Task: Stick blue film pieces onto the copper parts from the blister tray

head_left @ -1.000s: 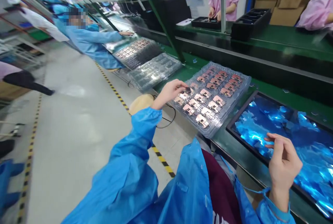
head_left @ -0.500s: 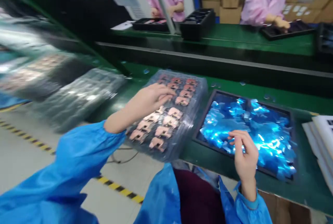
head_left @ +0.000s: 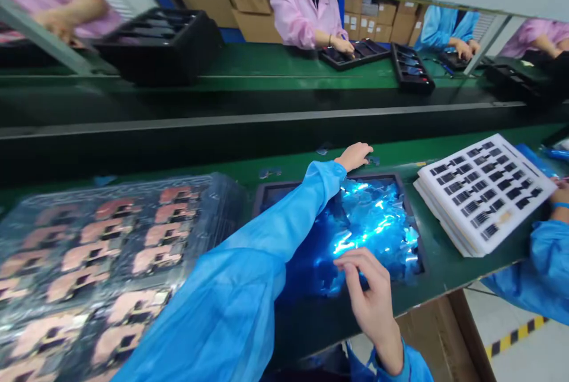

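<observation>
My left hand (head_left: 354,157) reaches across the dark tray (head_left: 408,207) to the green bench behind it. Its fingers are apart, right by a small clear film piece (head_left: 374,161); contact cannot be made out. In the tray lies a heap of shiny blue film pieces (head_left: 373,210), partly covered by my left sleeve. Over the tray's near side, my right hand (head_left: 371,296) is closed in a pinch, thumb against fingers. Whatever it may hold is too small to name. To the left, a clear plastic tray (head_left: 200,222) carries rows of copper-coloured parts (head_left: 104,231).
At right stands a stack of white trays (head_left: 489,192) with black parts, touched by another person's hand (head_left: 560,192). Further film scraps (head_left: 270,173) lie behind the dark tray. A raised ledge (head_left: 249,118) separates co-workers and their black trays (head_left: 355,55) across the bench.
The view has swung right. My left hand has left the copper-coloured parts and moved right, past the blue film heap to the bench behind. My right hand stays pinched over the film.
</observation>
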Demonstrator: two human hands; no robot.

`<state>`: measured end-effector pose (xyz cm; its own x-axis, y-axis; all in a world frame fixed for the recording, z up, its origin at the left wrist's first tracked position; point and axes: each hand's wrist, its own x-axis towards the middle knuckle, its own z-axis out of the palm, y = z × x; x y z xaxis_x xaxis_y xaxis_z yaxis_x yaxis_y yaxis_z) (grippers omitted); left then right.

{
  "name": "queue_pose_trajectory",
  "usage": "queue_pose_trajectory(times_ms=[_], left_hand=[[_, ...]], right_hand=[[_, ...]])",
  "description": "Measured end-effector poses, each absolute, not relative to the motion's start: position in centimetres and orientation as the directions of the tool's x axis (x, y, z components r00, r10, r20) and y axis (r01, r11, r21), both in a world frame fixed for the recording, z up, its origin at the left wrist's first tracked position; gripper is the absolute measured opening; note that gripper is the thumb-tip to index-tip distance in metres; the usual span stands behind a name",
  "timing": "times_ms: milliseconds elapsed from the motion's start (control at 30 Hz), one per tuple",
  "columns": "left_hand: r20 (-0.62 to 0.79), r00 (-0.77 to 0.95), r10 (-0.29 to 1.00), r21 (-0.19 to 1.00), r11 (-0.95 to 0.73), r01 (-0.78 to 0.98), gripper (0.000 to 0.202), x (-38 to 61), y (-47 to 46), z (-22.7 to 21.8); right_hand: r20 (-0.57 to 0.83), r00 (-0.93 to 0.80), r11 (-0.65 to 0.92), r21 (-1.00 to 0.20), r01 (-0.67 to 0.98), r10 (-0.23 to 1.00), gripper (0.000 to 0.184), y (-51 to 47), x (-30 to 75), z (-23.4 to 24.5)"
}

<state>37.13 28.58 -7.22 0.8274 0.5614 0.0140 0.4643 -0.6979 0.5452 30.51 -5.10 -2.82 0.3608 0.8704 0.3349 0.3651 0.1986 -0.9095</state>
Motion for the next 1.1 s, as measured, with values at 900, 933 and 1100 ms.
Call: queue_pose_trajectory(times_ms=[900,933,1100], left_hand=[[0.1,0.482,0.87,0.949,-0.23,0.218,0.012,15.2,1.5,3.3],[0.091,0.446,0.89,0.956,-0.203,0.21,0.014,15.0,1.1,3.1],[0.044,0.321,0.946,0.994,-0.072,0.078,0.03,15.2,-0.7,1.7]], right_hand=[[0.213,0.404,0.145,-0.97,0.193,0.89,0.031,-5.1,32.5,-1.4],[0.249,0.378,0.16,-0.955,0.252,0.892,0.032,-5.2,32.4,-1.3],[0.57,0.321,0.289,-0.732,0.618,0.756,0.024,-5.4,31.5,-0.9]])
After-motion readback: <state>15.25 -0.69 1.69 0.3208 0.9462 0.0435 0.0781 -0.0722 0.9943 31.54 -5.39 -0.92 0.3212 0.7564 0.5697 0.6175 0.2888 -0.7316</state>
